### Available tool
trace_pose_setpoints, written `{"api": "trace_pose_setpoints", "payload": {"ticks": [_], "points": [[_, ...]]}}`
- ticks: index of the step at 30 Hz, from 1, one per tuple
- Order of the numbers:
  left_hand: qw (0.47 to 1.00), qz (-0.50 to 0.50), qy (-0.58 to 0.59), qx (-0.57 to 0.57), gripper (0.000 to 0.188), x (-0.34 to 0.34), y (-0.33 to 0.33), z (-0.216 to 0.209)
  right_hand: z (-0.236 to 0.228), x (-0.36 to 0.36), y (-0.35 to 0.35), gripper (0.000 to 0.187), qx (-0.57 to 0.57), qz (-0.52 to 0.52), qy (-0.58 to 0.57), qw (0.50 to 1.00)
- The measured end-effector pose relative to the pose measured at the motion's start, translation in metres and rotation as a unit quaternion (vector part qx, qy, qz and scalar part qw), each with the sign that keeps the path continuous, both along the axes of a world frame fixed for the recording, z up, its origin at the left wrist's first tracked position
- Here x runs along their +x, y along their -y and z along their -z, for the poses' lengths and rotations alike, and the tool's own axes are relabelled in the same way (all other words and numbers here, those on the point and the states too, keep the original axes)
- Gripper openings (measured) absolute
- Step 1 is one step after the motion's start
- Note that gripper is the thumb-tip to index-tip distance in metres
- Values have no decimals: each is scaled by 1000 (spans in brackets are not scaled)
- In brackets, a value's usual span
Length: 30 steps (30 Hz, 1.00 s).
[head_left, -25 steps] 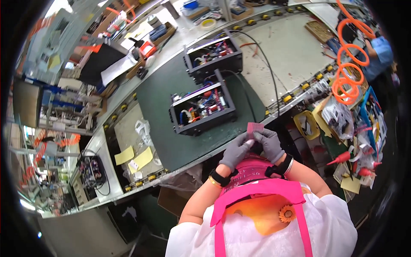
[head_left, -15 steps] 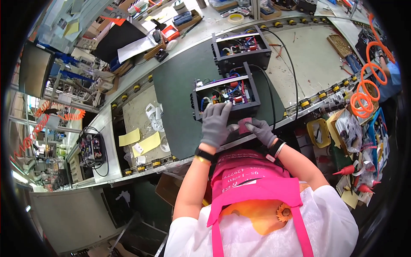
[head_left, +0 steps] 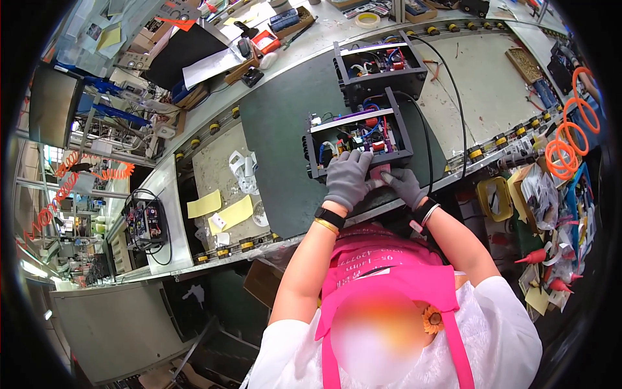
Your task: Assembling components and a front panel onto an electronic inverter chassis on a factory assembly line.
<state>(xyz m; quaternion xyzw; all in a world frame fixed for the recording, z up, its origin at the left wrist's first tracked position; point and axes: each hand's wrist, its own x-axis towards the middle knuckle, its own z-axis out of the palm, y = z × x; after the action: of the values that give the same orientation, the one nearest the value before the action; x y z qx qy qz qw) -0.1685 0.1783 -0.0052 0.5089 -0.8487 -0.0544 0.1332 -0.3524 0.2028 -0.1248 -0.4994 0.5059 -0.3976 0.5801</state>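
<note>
An open black equipment case (head_left: 405, 146), with wires, circuit parts and a silver bar showing inside, lies on a dark green mat (head_left: 272, 142). My left hand (head_left: 348, 178), in a grey glove, has its fingers hooked over the case's near wall and its thumb on the outer side, close to a small flat pinkish-red piece (head_left: 380, 172). That piece is pinched in my gloved right hand (head_left: 407, 187), against or just in front of the near wall; the exact contact is hard to see.
A second open black case (head_left: 382, 87) stands behind the first, black cables (head_left: 461, 117) trailing right. Yellow paper sheets (head_left: 233, 212) and a white plastic piece (head_left: 243, 172) lie left. A yellow bin (head_left: 494, 199) and orange coiled hose (head_left: 564, 155) are at right.
The view has shifted, so the bench sits further right. My left fingers now bend over the case's near wall, and the pinkish-red piece has moved up closer to that wall.
</note>
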Motion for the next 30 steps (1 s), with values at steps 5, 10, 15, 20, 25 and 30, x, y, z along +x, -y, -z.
{"api": "trace_pose_setpoints", "payload": {"ticks": [5, 10, 15, 20, 25, 30], "points": [[999, -12, 14, -30, 49, -2, 2, 9, -3, 1, -1, 34, 5, 11, 6, 1000], [999, -14, 22, -21, 43, -2, 2, 11, -4, 2, -2, 34, 10, 20, -4, 1000], [999, -20, 23, -28, 43, -4, 1, 10, 0, 4, 1, 34, -14, 20, 0, 1000], [998, -41, 13, -55, 41, -8, 0, 15, 2, 10, 1, 35, -8, 62, 10, 998], [996, -52, 22, -63, 36, -12, 2, 20, -6, 9, 7, 34, 46, 70, -156, 984], [998, -24, 30, -42, 37, -8, 3, 15, -22, -3, 4, 32, 32, -40, -293, 955]]}}
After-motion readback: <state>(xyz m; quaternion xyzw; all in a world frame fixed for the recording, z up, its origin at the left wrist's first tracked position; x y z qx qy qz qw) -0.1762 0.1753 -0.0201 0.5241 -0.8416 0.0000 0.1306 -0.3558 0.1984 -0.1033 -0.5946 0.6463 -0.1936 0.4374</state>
